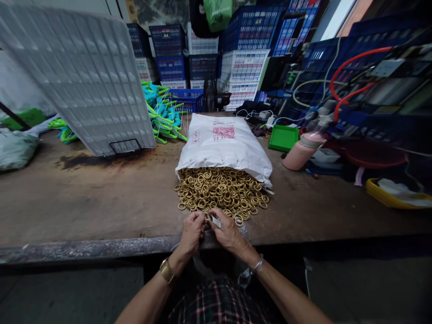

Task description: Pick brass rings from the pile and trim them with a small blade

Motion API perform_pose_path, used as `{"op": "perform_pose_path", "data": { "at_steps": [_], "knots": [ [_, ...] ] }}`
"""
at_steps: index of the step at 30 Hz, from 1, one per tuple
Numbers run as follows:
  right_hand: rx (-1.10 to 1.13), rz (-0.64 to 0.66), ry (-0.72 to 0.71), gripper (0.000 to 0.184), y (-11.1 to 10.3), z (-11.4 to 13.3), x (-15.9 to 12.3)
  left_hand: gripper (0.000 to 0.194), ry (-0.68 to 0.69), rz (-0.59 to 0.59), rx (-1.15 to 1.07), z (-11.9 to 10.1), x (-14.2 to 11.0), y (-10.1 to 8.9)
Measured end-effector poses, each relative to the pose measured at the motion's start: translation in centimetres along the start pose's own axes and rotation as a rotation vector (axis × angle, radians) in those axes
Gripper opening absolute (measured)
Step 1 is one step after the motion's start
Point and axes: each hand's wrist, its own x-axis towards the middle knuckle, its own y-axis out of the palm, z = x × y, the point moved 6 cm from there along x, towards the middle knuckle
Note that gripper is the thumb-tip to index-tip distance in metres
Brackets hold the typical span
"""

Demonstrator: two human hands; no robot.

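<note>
Forearms point(148, 299) angle in over our checked shirt point(216, 301), watch point(166, 271) on the left wrist, bangle point(259, 264) on the right, and now to the hands, right at the near edge of the table point(135, 202)! Our left hand point(191, 231) has its fingertips drawn into a narrow pinch, though what sits between them is too small for us to tell. Our right hand point(229, 231), just beside it, grips a small pale piece point(215, 221) between thumb and fingers; whether that's a tool or a scrap, we cannot say.

We judge this to be close handwork on a single ring or so, the two hands meeting at the fingertips. The next move, we reckon, calls for a light, steady pinch on the left and careful aim from the right.

Just past the fingers, here's the heap: gold-coloured rings point(219, 186), loose and overlapping, spread across the table and up against the mouth of a white sack point(216, 157) lying on its side with red print on top.

Farther out, on the right, we spot a pink bottle point(299, 154) and a green tray point(285, 136); on the left, a ribbed white panel point(111, 85) leans beside bright green and turquoise hangers point(165, 110). And at the back, crates point(243, 65), stacked high!
</note>
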Motion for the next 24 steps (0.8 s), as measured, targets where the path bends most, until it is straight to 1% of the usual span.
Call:
{"op": "perform_pose_path", "data": {
  "at_steps": [4, 10, 12, 15, 17, 19, 21, 24],
  "knots": [
    [-0.038, -0.029, 0.022, 0.024, 0.0, -0.5, 0.1, 0.033, -0.031, -0.024, -0.075, -0.3, -0.1, 0.1],
    [-0.189, -0.082, 0.159, 0.023, -0.5, -2.1, 0.3, 0.031, -0.078, -0.004, -0.155, -0.1, 0.1, 0.1],
    [-0.195, -0.123, 0.14, 0.025, -1.0, -1.9, 0.3, 0.032, -0.08, -0.012, -0.165, 0.0, 0.1, -0.1],
    [-0.103, -0.164, 0.032, 0.025, -1.3, -0.7, 0.1, 0.033, -0.066, -0.025, -0.161, -0.1, 0.1, -0.2],
    [-0.046, -0.128, -0.043, 0.024, -0.9, 0.1, 0.0, 0.033, -0.044, -0.021, -0.147, -0.2, 0.0, -0.1],
    [-0.035, -0.067, -0.082, 0.019, -0.3, 0.6, -0.1, 0.032, -0.025, -0.011, -0.135, -0.3, -0.1, 0.0],
    [-0.056, -0.033, -0.046, 0.015, 0.1, 0.3, -0.1, 0.032, -0.024, -0.002, -0.132, -0.3, -0.3, 0.1],
    [-0.051, -0.01, 0.056, 0.023, 0.3, -0.4, -0.1, 0.032, -0.032, 0.006, -0.13, -0.2, -0.4, 0.1]
  ]
}}
